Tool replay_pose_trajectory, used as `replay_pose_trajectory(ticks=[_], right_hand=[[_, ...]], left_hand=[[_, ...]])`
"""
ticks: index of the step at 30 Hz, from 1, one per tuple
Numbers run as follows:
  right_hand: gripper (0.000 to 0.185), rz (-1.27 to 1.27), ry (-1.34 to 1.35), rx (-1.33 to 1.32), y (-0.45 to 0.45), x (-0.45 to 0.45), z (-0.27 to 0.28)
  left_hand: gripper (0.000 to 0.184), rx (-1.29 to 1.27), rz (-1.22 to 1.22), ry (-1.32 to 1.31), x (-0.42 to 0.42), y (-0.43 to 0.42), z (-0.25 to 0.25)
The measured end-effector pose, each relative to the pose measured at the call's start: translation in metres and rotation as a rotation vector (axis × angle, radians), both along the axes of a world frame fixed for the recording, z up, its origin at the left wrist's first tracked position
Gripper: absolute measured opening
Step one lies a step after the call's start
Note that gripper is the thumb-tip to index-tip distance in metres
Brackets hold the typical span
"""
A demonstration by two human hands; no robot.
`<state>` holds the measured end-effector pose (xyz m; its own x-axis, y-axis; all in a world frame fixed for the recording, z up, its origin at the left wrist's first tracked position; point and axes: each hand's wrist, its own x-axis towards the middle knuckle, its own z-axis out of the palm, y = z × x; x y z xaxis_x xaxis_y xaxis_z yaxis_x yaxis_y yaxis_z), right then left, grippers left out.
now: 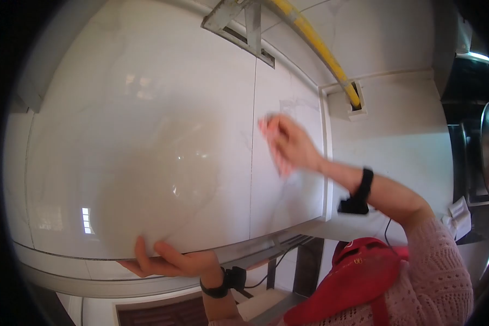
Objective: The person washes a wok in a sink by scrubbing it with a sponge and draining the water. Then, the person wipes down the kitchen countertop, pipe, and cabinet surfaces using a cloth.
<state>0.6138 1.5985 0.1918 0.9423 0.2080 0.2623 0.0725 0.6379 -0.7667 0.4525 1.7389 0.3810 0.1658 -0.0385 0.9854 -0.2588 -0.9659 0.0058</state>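
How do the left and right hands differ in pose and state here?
The right hand grips a pinkish cloth over the white glossy surface, while the left hand shows no cloth and rests at that surface's near edge. The right hand is blurred; the left hand looks sharper. Both arms wear black wrist straps.

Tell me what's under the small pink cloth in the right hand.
Glossy white tiled surface shows around the small pink cloth and right hand, with a thin dark seam nearby. Whatever lies directly beneath is covered; blur hides whether cloth and surface touch.
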Motion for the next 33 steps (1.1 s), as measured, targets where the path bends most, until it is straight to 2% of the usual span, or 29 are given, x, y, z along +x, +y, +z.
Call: replay_pose_trajectory(ticks=[2, 5, 6, 8, 10, 12, 15, 17, 18, 19, 20, 21, 22, 23, 24, 25, 27, 28, 29, 30, 33], right_hand=[[0.009, -0.213, -0.09, 0.013, -0.004, 0.071, -0.018], [0.014, -0.005, 0.147, -0.11, -0.034, 0.099, -0.012], [0.012, 0.006, 0.054, -0.056, -0.031, 0.094, -0.012], [0.01, 0.037, -0.118, 0.051, -0.012, 0.054, -0.021], [0.011, 0.241, -0.197, 0.257, -0.001, -0.009, -0.027], [0.013, 0.04, -0.406, 0.036, 0.007, -0.063, -0.034], [0.016, 0.165, -0.317, -0.196, -0.006, -0.064, -0.033], [0.015, 0.065, -0.186, -0.149, -0.004, -0.039, -0.032], [0.017, -0.029, -0.137, -0.002, 0.003, -0.018, -0.032], [0.021, -0.043, -0.156, 0.017, -0.001, 0.009, -0.037], [0.018, -0.207, -0.141, -0.211, -0.007, 0.032, -0.036], [0.014, -0.263, -0.123, -0.267, -0.015, 0.053, -0.034], [0.01, -0.196, -0.08, -0.071, -0.011, 0.077, -0.047], [0.009, -0.077, 0.012, -0.04, -0.018, 0.074, -0.044], [0.009, 0.038, 0.103, -0.007, -0.026, 0.073, -0.038], [0.01, 0.032, 0.092, 0.015, -0.027, 0.063, -0.033], [0.012, 0.026, 0.078, 0.057, -0.017, 0.016, -0.032], [0.011, 0.103, 0.044, 0.195, -0.011, -0.01, -0.037], [0.011, -0.009, -0.112, 0.318, 0.006, -0.035, -0.046], [0.012, -0.047, 0.029, 0.049, 0.006, -0.061, -0.044], [0.012, 0.048, 0.121, -0.054, 0.001, -0.052, -0.04]], left_hand=[[0.037, 0.009, 0.002, 0.01, -0.003, 0.003, 0.0], [0.037, 0.023, 0.027, -0.003, 0.0, 0.005, 0.002], [0.037, 0.016, 0.037, -0.007, 0.002, 0.003, 0.002], [0.037, 0.015, 0.052, -0.013, 0.003, 0.003, 0.001], [0.037, 0.032, 0.058, -0.018, -0.001, 0.007, 0.001], [0.037, 0.018, 0.073, -0.003, -0.005, 0.007, 0.001], [0.037, -0.017, 0.065, -0.024, -0.002, -0.001, 0.0], [0.037, 0.029, 0.091, -0.012, -0.001, 0.006, 0.0], [0.038, 0.091, 0.125, 0.006, -0.006, 0.018, 0.001], [0.038, 0.15, 0.162, 0.021, -0.011, 0.024, 0.001], [0.037, 0.261, 0.266, 0.026, -0.014, 0.022, 0.001], [0.037, 0.375, 0.366, 0.034, -0.015, 0.018, 0.002], [0.037, 0.359, 0.36, 0.029, -0.013, 0.012, 0.002], [0.037, 0.344, 0.354, 0.024, -0.011, 0.007, 0.001], [0.037, 0.199, 0.24, 0.004, -0.005, 0.0, 0.0], [0.037, 0.056, 0.123, -0.014, 0.0, -0.004, 0.0], [0.037, 0.088, 0.152, -0.03, -0.003, -0.002, 0.0], [0.038, 0.102, 0.164, -0.037, -0.003, 0.0, 0.0], [0.037, 0.192, 0.234, -0.034, -0.005, 0.006, 0.001], [0.037, 0.283, 0.303, -0.031, -0.009, 0.014, 0.001], [0.035, 0.599, 0.455, -0.018, -0.013, 0.022, 0.01]])
